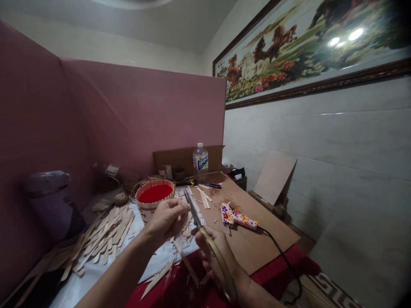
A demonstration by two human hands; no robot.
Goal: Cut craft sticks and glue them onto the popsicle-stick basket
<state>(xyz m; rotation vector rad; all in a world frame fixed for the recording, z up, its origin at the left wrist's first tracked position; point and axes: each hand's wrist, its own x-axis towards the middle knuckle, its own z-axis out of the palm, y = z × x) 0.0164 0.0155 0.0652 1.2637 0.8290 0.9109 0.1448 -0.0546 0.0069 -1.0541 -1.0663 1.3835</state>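
Observation:
My right hand (pixel 224 248) grips a pair of scissors (pixel 196 216) with gold-coloured handles, its dark blades pointing up and away from me. Just left of the blades, my left hand (pixel 168 219) is closed in a pinch; whatever sits between thumb and finger is too small to make out. Behind that hand stands a round basket (pixel 148 209) with a scalloped rim and a bright red inside. Below the hands, cut wooden sticks (pixel 186 262) and slivers lie over the red cloth (pixel 167 284) and white sheet.
A heap of flat wooden sticks (pixel 107 233) lies at left. On the brown board (pixel 257 252) rests a flower-patterned glue gun (pixel 237 217), its black cord (pixel 279 248) running off the front edge. Farther back are a plastic bottle (pixel 201 162), a yellow-black cutter (pixel 186 182) and a blue tool (pixel 213 185).

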